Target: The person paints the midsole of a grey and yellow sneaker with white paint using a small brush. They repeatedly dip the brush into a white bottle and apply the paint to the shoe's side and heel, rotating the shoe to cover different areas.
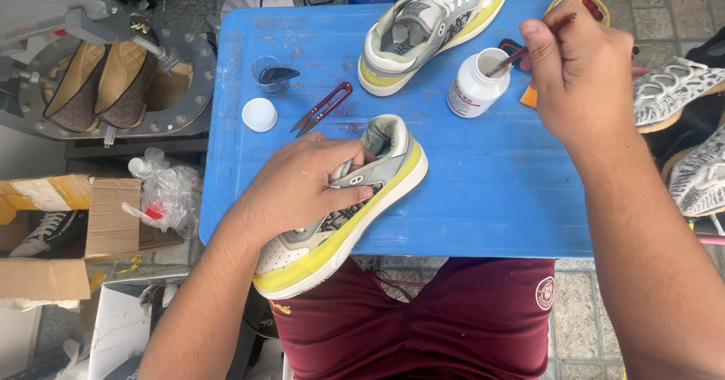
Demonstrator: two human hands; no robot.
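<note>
The left hand [306, 187] was closed around a grey and cream sneaker with a yellow sole [343, 214], gripped across its middle with the fingers curled over the upper near the collar. The sneaker was held on the near edge of the blue bench [483, 191], its toe hanging past the edge toward the person's lap and its heel pointing up and away toward the right hand; its long axis was thus laid diagonally, from lower left to upper right. The right hand [578, 74] was closed on a thin brush [529, 46], pinched between thumb and fingers, and the brush tip was dipped into the open mouth of a small white bottle [474, 86] standing just to the left of that hand. The bottle was set well apart from the held sneaker, up and to the right of the left hand, so the brush hand was the nearer of the two to it, while the sneaker's heel end was the part turned toward the brush. Beyond the left hand, a pair of red thread snips [323, 108], a white cap [260, 114] and a small clear cup [269, 74] were laid on the bench, and a second matching sneaker [430, 25] was placed at the far edge.
</note>
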